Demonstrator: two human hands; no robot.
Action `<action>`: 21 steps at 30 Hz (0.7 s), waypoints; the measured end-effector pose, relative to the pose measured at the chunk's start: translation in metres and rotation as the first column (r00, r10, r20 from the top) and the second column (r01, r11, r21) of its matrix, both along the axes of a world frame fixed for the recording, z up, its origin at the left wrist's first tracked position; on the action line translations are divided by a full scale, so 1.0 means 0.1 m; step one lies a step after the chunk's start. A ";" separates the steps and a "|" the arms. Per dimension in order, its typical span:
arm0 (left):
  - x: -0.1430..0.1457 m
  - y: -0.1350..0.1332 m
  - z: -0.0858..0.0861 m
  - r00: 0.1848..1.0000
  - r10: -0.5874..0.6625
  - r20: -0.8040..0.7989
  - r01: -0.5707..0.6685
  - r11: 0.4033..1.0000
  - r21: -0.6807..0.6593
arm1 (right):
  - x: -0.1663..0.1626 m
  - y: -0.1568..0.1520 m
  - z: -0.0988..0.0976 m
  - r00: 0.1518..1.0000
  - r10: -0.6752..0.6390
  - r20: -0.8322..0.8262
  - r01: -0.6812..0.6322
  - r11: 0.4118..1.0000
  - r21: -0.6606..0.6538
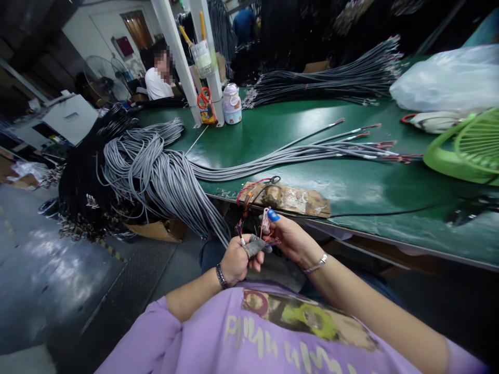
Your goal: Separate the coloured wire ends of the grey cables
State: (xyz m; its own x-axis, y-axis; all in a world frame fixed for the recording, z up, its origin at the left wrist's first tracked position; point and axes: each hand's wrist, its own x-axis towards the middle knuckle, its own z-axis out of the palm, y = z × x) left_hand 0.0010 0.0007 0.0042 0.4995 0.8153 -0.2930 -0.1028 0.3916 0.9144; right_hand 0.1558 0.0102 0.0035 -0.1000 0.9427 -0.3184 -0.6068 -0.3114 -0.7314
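We are at the wire-end step: our left hand (234, 261) is closed around the end of one grey cable (255, 245), its coloured wires (268, 240) fanned toward the right hand (290, 239), whose fingertips pinch a small connector (265, 220) just above them. Seating it likely needs each wire aligned. On the green bench (351, 182), a clear cup (202, 57) on the post holds yellow-handled tools.
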 end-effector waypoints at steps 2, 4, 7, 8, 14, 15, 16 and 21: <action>0.01 0.00 0.01 1.000 0.013 0.015 -0.013 1.000 -0.007 | 0.00 0.00 0.00 1.000 0.004 0.020 -0.004 1.000 0.008; 0.01 -0.01 0.00 0.999 0.030 0.023 -0.030 0.999 -0.012 | 0.00 -0.01 -0.03 0.998 -0.017 0.060 0.017 1.000 0.016; 0.02 -0.03 -0.02 0.998 0.056 0.013 -0.056 0.998 0.000 | 0.00 -0.02 -0.11 0.953 -0.194 0.232 0.176 0.980 0.095; 0.03 -0.04 -0.03 0.998 0.063 0.007 -0.063 0.998 0.011 | 0.00 -0.02 -0.14 0.917 -0.265 0.299 0.233 0.963 0.136; 0.11 -0.09 -0.06 0.995 0.092 -0.026 -0.090 0.994 0.062 | -0.07 0.00 -0.12 0.965 -0.199 0.172 0.185 0.978 0.097; 0.12 -0.10 -0.06 0.995 0.100 -0.026 -0.098 0.993 0.064 | -0.08 0.02 -0.11 0.981 -0.166 0.096 0.162 0.985 0.050; 0.14 -0.10 -0.06 0.994 0.107 -0.026 -0.106 0.992 0.066 | -0.09 0.03 -0.09 0.988 -0.149 0.030 0.149 0.989 0.007; 0.17 -0.11 -0.08 0.991 0.120 -0.052 -0.117 0.991 0.065 | -0.10 0.07 -0.09 0.978 -0.180 -0.103 0.174 0.983 -0.063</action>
